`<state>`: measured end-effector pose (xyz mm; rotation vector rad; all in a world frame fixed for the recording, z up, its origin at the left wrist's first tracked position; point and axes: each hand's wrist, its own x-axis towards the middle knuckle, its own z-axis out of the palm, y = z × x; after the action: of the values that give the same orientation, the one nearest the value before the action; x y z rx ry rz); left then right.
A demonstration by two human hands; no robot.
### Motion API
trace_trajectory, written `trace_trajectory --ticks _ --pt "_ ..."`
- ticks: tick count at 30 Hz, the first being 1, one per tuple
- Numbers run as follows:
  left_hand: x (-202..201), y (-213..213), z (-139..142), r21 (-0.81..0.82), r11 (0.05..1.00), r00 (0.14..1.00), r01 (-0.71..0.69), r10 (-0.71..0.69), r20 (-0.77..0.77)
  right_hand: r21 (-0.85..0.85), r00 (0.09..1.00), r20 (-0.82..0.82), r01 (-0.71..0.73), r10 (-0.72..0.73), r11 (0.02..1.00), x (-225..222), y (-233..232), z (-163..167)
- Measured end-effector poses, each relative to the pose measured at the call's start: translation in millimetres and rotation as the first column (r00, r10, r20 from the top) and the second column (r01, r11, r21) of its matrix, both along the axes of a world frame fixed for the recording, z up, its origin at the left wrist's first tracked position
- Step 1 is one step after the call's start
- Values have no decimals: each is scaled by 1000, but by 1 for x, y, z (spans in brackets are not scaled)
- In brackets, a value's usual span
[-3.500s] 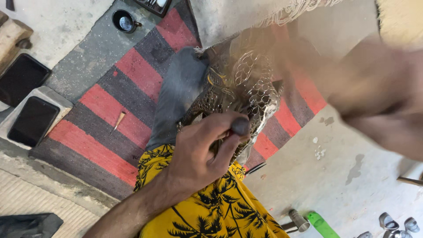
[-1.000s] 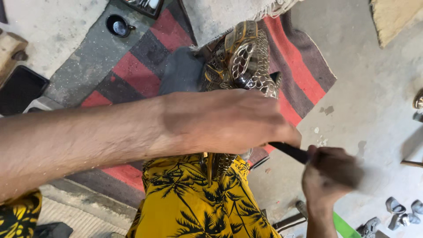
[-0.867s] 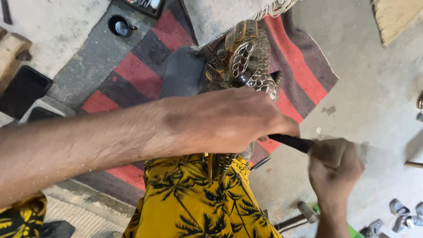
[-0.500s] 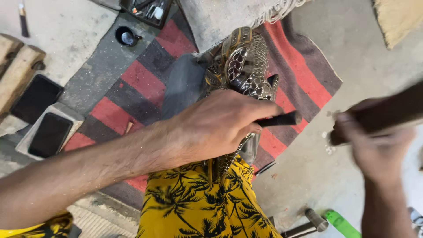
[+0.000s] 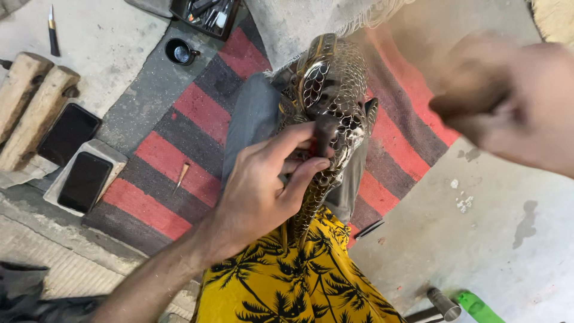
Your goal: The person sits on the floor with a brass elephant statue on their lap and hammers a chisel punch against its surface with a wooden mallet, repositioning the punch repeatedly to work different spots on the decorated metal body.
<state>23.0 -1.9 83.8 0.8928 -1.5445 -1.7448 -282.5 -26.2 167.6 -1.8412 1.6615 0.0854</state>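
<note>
Over the striped rug (image 5: 197, 113), your left hand (image 5: 263, 191) now pinches a dark punch (image 5: 326, 131) upright against the scaled metal figure (image 5: 332, 101) on your lap. Your right hand (image 5: 508, 101) (blurred) has swung up, fisted on a dim handle, ready for another blow.

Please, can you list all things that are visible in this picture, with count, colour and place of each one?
metal figure: 1, brass with scale pattern, centre, on the rug
punch: 1, dark, tip against the figure
rug: 1, red and grey stripes, under the figure
yellow cloth: 1, palm print, bottom centre
phones: 2, black, left
wooden blocks: 2, pale, far left
small cup: 1, black, top
tool tray: 1, dark, top edge
left hand: holds the punch
right hand: blurred, raised at the right
</note>
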Motion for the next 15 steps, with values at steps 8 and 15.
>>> trace_trajectory --ticks 8,15 --pt "-2 15 -1 88 989 991 -116 108 83 222 841 -479 -162 252 961 49 -35 31" --pt "-4 20 -19 121 972 965 -200 217 -148 -103 992 127 14 -1 995 8 -16 8"
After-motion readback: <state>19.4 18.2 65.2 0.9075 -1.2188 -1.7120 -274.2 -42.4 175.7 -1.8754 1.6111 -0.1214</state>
